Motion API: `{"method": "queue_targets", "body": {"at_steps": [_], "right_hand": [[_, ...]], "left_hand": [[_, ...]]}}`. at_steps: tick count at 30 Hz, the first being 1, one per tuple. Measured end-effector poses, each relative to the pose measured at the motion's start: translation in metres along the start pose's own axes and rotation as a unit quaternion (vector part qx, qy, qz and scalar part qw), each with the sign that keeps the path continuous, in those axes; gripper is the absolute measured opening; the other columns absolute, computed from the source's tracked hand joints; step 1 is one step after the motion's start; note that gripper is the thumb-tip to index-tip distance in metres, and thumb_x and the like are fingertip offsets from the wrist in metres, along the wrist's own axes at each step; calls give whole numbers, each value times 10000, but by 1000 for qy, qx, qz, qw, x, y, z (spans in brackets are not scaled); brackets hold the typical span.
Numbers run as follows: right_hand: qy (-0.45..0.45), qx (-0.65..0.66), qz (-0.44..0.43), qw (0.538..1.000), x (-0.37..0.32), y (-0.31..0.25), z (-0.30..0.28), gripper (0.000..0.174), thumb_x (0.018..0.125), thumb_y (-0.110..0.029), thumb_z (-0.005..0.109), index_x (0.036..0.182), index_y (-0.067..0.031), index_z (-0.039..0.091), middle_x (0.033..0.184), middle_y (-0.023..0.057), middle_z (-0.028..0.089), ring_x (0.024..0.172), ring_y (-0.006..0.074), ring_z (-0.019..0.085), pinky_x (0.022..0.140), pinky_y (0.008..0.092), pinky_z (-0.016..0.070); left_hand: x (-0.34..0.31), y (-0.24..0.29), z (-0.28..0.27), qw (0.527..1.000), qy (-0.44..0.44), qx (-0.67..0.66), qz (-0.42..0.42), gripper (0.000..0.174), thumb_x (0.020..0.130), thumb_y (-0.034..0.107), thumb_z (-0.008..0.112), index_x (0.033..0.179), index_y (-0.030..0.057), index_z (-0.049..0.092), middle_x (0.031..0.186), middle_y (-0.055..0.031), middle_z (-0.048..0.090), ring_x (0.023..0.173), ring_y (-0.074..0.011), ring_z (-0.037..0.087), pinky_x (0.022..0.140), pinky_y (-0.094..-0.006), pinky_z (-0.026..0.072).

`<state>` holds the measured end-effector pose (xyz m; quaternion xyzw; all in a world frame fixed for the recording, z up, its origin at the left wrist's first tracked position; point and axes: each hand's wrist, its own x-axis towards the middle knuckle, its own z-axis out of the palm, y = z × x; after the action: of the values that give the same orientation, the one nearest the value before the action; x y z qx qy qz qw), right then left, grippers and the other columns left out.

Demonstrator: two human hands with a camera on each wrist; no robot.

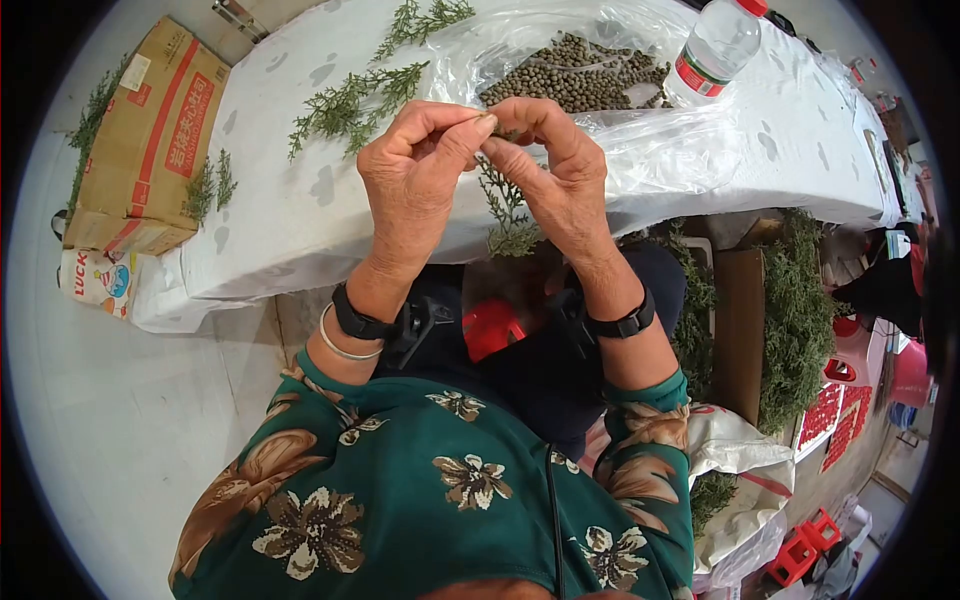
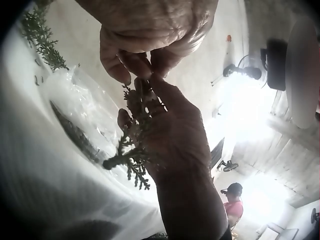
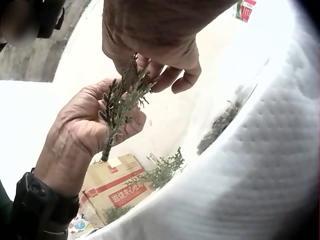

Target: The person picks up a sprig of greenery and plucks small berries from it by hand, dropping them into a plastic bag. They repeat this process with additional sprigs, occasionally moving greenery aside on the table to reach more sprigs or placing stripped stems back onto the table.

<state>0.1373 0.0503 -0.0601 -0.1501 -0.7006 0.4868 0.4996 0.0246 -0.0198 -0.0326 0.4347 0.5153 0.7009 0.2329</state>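
Note:
A green conifer sprig (image 1: 510,235) hangs between both hands over the table's near edge. My left hand (image 1: 415,185) pinches with thumb and forefinger at the sprig's upper part, right beside the right fingertips. The right hand (image 1: 565,180) holds the sprig between thumb and forefinger, and its leafy end dangles below. In the right wrist view the sprig (image 3: 120,102) spreads in front of the left palm, its cut stem pointing down. Just beyond the hands, small round brownish-green seeds (image 1: 575,75) lie heaped in a clear plastic bag (image 1: 690,160).
Loose conifer sprigs (image 1: 360,100) lie on the white cloth (image 1: 270,200), left of the bag. A cardboard box (image 1: 150,130) stands at the left end, a red-capped bottle (image 1: 715,50) at the back right. More greenery (image 1: 795,320) fills a carton beside my right knee.

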Motion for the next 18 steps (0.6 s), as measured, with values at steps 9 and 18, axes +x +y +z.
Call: {"method": "queue_targets", "body": {"at_steps": [9,18], "right_hand": [[15,-33,2,999,1,-8,-4,130,799,-31,623,924,-5,602,827,15,615,750,92,553,696,219,447],[-32,150,175,973,1,-7,-16,95,819,-69,608,876,7,618,781,17,611,722,69,540,652,211,444]], "left_hand": [[2,3,0,990,5,-81,-115,142,762,92,680,848,-17,648,699,-32,612,560,-68,516,522,-182,421],[6,1,-3,991,-45,-39,-124,131,784,87,648,859,-21,644,745,-56,616,602,-105,532,569,-221,438]]}}
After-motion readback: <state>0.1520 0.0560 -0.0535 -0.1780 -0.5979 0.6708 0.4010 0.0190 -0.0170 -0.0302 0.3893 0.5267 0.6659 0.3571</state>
